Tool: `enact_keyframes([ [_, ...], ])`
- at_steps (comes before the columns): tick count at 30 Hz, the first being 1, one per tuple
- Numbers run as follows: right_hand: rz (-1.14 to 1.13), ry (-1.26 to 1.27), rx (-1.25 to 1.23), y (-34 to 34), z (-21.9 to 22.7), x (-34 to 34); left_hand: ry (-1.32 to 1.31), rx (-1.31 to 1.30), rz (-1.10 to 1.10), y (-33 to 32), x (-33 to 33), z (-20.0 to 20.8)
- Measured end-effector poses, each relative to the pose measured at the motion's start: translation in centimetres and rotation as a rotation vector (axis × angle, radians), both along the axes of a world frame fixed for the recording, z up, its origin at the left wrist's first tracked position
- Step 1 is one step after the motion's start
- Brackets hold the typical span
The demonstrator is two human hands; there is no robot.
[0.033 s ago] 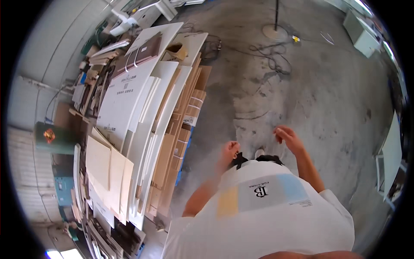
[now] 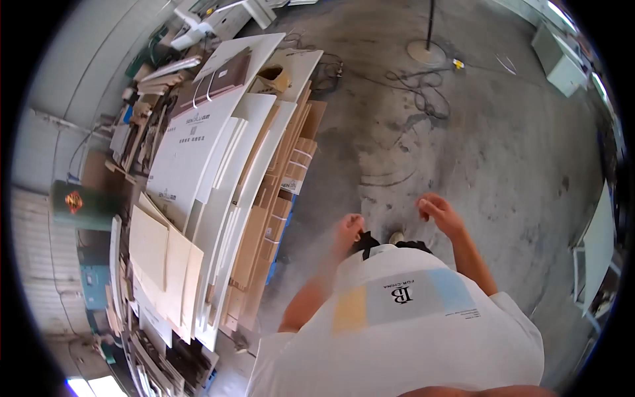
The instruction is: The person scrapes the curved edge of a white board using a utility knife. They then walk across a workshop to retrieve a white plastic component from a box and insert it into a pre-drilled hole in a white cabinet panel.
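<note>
Both of my hands hang in front of my waist, above the concrete floor (image 2: 489, 159). My left hand (image 2: 349, 231) is curled into a loose fist beside the dark cloth at my waist, and I see nothing in it. A little blur lies over that forearm. My right hand (image 2: 440, 213) has half-bent fingers, with a gap between thumb and fingertips and nothing held. Neither hand touches anything I can make out. One shoe tip (image 2: 396, 237) shows between them, past the hem of my white shirt (image 2: 397, 351).
Left of me stands a tall stack of white boards (image 2: 188, 142), with thin plywood sheets (image 2: 162, 255) and brown cardboard (image 2: 261, 228). Ahead lie loose cables (image 2: 423, 92) by a pole's round base (image 2: 426, 53). A pale cabinet (image 2: 559, 56) and a leaning panel (image 2: 598, 245) stand right.
The view has shifted slightly; the pole base and cables sit a little lower and farther right. My right hand sits slightly farther left, and the shoe tip shows lower.
</note>
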State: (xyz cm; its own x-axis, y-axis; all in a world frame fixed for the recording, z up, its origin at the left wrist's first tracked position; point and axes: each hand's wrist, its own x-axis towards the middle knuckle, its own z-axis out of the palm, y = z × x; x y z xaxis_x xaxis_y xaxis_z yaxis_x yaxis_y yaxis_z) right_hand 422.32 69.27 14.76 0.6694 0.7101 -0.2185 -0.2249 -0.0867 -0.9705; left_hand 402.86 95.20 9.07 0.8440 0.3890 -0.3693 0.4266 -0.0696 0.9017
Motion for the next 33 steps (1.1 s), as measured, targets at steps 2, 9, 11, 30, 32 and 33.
enact_keyframes([
  [2, 0.132, 0.023, -0.001, 4.4, 0.9, 4.3, 0.097, -0.16, 0.198, 4.3, 4.4, 0.4],
  [9, 0.143, -0.002, -0.308, 12.9, -2.7, 16.6, -0.025, -0.529, 0.663, 24.6, 24.4, -5.0],
  [11, 0.04, 0.036, -0.478, 12.9, -6.7, 18.8, -0.076, -0.64, 0.76, 33.3, 30.9, -7.6],
  [30, -0.142, 0.155, -0.916, 17.2, -5.8, 29.2, 0.058, -0.798, 0.971, 55.1, 49.9, -17.8],
  [32, -0.037, 0.032, -0.98, 20.1, -5.3, 32.8, 0.092, -0.789, 0.858, 50.0, 49.6, -15.8],
  [33, 0.011, -0.027, -1.012, 23.3, -3.6, 35.1, 0.099, -0.753, 0.816, 47.3, 49.5, -13.6],
])
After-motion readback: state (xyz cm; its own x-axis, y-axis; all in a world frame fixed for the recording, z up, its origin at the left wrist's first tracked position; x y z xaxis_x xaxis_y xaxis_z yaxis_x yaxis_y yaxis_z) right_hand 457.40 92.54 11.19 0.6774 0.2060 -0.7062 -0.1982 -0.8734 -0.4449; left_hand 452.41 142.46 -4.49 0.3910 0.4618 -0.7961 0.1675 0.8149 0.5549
